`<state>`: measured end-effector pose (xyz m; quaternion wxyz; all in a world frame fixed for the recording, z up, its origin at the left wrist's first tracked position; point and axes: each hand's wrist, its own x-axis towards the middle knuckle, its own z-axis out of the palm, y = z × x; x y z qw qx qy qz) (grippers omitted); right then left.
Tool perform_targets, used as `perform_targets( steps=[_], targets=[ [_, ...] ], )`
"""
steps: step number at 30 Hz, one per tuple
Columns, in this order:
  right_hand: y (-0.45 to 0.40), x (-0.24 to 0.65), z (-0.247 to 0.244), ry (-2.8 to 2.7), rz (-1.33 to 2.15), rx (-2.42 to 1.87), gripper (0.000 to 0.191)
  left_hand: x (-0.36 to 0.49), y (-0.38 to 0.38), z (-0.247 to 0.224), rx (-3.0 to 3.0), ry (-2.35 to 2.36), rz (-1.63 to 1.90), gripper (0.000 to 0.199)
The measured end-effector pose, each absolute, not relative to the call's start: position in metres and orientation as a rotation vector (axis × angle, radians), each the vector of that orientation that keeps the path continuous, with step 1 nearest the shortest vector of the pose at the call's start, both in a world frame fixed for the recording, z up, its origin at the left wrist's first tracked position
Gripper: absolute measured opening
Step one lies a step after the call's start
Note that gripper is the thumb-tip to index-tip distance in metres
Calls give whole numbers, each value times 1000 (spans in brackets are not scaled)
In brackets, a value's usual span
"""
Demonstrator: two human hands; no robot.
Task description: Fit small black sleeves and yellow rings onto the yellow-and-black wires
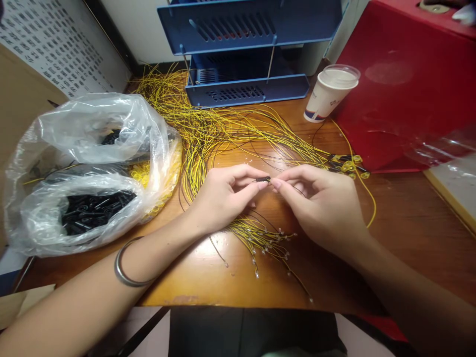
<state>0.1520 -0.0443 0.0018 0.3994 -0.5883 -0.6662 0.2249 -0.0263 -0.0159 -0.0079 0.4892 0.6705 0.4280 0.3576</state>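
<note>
My left hand (226, 196) is closed in a pinch on a small black plastic sleeve (263, 179), held above the table between my two hands. Fingertips of my right hand (320, 201) meet its right end and are pinched on a thin wire (297, 189), part of which shows below the fingers. Under my hands lies a bundle of yellow-and-black wires (247, 233), with small clear tips pointing toward the front edge. Beyond my right hand, several wires end in black sleeves with yellow caps (349, 166). What sits inside the held sleeve is hidden.
On the left, a clear plastic bag (100, 111) holds black sleeves (96, 208) and yellow caps (163, 186). Long wires (201, 134) spread toward a blue tray rack (245, 91) at the back. A paper cup (329, 94) stands beside a red box (405, 84).
</note>
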Motion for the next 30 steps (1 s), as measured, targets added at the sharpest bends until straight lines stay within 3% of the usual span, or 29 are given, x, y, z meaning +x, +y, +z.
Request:
perform_targets(
  steps=[30],
  targets=[
    [-43,149,1,-1560,760,-1458,10,-26,-16,-6,1570,1004,843,24]
  ],
)
